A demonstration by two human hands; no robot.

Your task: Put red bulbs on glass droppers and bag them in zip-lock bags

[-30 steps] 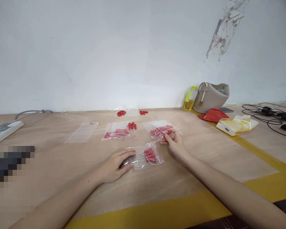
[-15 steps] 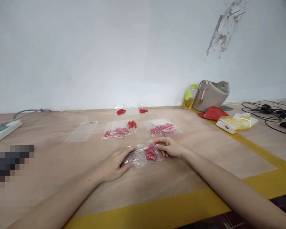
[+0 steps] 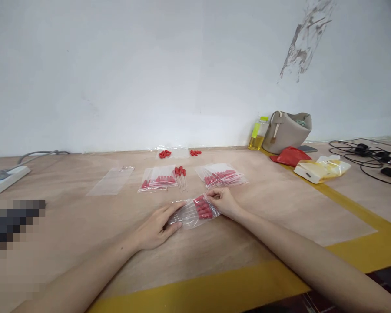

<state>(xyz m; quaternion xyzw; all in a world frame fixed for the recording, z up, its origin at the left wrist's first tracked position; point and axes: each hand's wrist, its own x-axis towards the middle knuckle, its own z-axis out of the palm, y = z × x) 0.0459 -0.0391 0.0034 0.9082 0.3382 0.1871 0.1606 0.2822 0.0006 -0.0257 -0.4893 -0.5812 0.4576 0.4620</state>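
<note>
A clear zip bag [image 3: 187, 214] lies in front of me, holding several droppers with red rubber bulbs [image 3: 203, 207] and thin clear stems. My left hand [image 3: 156, 226] is around the bag's left end, thumb at the near side and fingers at the far side. At the right end, the fingers of my right hand [image 3: 224, 202] pinch the bag's far edge beside the bulbs. Just beyond the bag, loose red-bulbed droppers [image 3: 180, 174] lie between a left stack of filled bags [image 3: 159, 178] and a right stack of filled bags [image 3: 222, 175].
Flat clear bags [image 3: 111, 181] lie at the left. Loose red bulbs [image 3: 164, 154] rest on plastic by the wall. A power strip [image 3: 8, 181] sits far left. To the right are a bottle [image 3: 257, 135], grey bag [image 3: 288, 132], red pouch [image 3: 289, 156], yellow-white packet [image 3: 322, 168] and black cables [image 3: 361, 150].
My right hand has shifted slightly left along the bag's right edge. Inside, the red bulbs sit further left and in a neater row. My left hand has hardly moved.
</note>
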